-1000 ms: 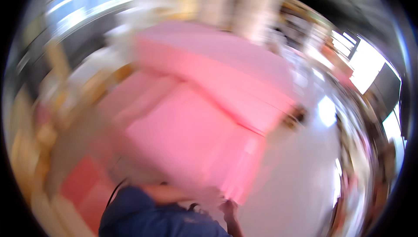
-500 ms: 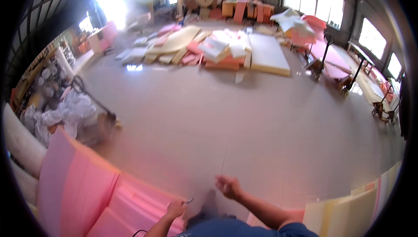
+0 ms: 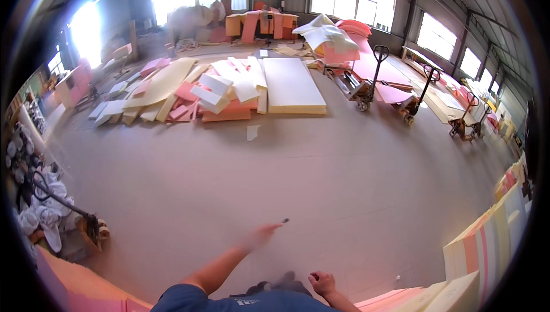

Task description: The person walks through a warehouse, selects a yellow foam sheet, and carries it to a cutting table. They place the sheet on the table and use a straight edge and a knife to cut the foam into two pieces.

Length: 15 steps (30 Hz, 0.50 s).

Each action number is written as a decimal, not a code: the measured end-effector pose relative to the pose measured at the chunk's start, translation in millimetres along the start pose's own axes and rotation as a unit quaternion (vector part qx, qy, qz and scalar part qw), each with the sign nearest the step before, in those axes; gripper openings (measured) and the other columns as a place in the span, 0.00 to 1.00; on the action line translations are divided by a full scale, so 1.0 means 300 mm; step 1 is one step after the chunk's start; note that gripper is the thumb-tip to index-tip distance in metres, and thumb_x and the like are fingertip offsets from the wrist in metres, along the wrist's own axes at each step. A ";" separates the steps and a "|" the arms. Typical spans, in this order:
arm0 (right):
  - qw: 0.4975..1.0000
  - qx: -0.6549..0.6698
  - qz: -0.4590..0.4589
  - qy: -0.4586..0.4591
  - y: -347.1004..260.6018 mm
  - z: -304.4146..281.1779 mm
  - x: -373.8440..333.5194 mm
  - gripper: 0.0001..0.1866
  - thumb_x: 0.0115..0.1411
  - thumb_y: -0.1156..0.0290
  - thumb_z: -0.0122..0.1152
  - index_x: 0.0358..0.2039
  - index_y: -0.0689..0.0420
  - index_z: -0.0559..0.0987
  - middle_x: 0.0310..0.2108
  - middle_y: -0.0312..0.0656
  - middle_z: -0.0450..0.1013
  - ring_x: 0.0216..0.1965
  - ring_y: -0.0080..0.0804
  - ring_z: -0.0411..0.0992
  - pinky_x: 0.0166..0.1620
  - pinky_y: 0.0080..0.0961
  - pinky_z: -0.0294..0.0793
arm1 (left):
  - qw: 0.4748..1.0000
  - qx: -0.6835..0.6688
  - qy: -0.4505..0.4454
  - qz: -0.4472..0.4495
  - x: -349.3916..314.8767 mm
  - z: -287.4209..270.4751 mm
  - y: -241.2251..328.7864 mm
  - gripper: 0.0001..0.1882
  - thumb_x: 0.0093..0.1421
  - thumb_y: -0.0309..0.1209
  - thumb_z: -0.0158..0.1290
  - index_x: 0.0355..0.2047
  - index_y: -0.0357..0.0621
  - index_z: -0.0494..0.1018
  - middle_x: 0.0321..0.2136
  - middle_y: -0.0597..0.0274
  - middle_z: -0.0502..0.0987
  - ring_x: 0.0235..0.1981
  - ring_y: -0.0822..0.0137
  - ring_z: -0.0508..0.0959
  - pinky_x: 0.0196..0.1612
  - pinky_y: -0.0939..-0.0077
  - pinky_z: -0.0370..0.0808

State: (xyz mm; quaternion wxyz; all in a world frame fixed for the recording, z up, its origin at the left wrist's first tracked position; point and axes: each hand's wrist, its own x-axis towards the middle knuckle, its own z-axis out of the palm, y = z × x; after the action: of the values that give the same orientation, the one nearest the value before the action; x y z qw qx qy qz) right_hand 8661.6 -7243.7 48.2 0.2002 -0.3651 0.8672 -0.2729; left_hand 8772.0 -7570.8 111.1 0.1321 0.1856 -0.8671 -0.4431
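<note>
Your left hand (image 3: pixel 262 236) is stretched forward over the bare grey concrete floor (image 3: pixel 321 180), blurred by motion; a small dark object (image 3: pixel 285 220) shows at its fingertips, too small and smeared to identify, so you cannot tell whether the hand grips it or how the fingers are set. Your right hand (image 3: pixel 322 283) sits low and close to your body, fingers curled loosely inward with nothing visible in them. Both arms come out of the dark blue sleeves of your shirt (image 3: pixel 252 301) at the lower edge.

Just below and to the left of you lies a large pink foam slab (image 3: pixel 74 289), and at the lower right stand upright foam sheets in cream, pink and pale yellow (image 3: pixel 487 249), with more flat foam edges near your right hand. Well apart from both hands, across the open floor, a scattered heap of pink, cream and white foam offcuts (image 3: pixel 212 91) lies beside a big flat cream-yellow foam mattress block (image 3: pixel 292 85). A single small pale scrap (image 3: pixel 252 132) rests on the floor just in front of that heap. To the right of the block are orange hand pallet trucks (image 3: pixel 366 83) with their handles upright, near a stack of pink foam (image 3: pixel 349 42). At the far left, a metal cart with white bundled scraps (image 3: pixel 40 209) stands near the pink slab.
</note>
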 end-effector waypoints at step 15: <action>0.970 0.115 0.045 0.210 0.369 -0.821 1.169 0.12 0.56 0.61 0.59 0.34 0.54 0.82 0.25 0.45 0.78 0.28 0.41 0.78 0.35 0.31 0.77 | 0.919 0.205 -0.118 -0.315 0.835 0.196 -0.702 0.26 0.45 0.36 0.62 0.47 0.47 0.76 0.50 0.54 0.74 0.51 0.52 0.74 0.53 0.61 0.72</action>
State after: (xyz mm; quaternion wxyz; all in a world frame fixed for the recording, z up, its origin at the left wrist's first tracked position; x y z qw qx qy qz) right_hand 8240.1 -7358.9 117.6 0.0663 -0.2348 0.8681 -0.4324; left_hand 8567.6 -7751.8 -78.5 -0.1585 0.4182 -0.8450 -0.2932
